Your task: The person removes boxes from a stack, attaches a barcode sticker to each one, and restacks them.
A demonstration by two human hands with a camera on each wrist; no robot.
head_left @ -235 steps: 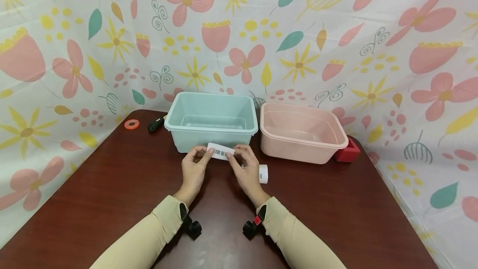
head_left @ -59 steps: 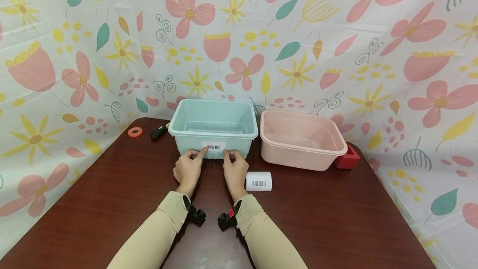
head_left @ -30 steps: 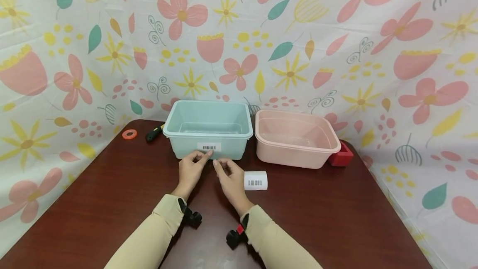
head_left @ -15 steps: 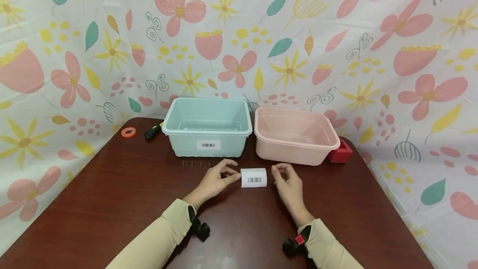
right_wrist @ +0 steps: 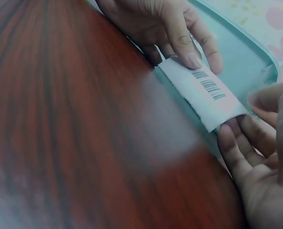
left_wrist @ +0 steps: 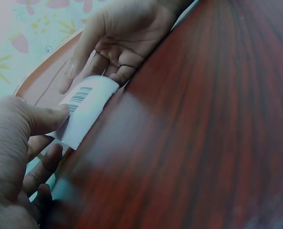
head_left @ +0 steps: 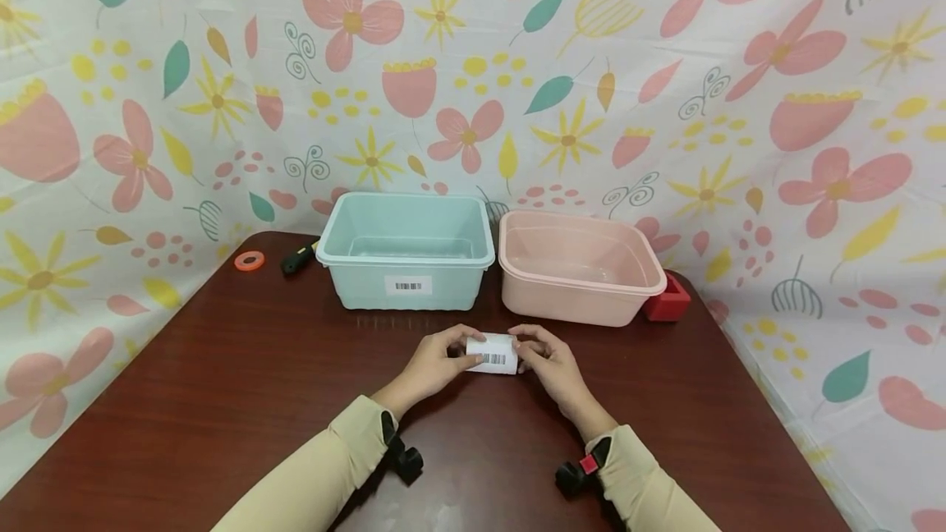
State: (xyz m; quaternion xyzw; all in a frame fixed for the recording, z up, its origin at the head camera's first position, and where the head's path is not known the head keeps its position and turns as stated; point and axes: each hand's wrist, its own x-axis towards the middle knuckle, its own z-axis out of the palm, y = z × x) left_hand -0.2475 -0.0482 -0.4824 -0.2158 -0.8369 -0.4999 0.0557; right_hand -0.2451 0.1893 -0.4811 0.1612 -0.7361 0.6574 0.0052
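Note:
A small white roll of barcode labels [head_left: 502,364] lies on its side between the two hands. My left hand [head_left: 436,364] pinches its left end, the thumb on the printed face and the fingers behind. At the roll's right end is my right hand [head_left: 554,364], its curled fingertips against the open end; in the right wrist view another finger stretches past the far side. On the front wall of the light blue bin [head_left: 347,286], behind the hands, a flat barcode label [head_left: 409,286] is stuck. The roll's far side is hidden from the head view.
A pink bin [head_left: 569,302] stands right of the blue one, with a red square holder [head_left: 668,300] beside it. At the back left lie an orange tape roll [head_left: 249,261] and a black-and-yellow handle [head_left: 299,259]. A patterned cloth [head_left: 458,48] hangs behind the brown table [head_left: 244,401].
The label held earlier is now on the blue bin's front. Both hands left the bin and moved right to the label roll; the left now pinches it and the right has closed in from the side.

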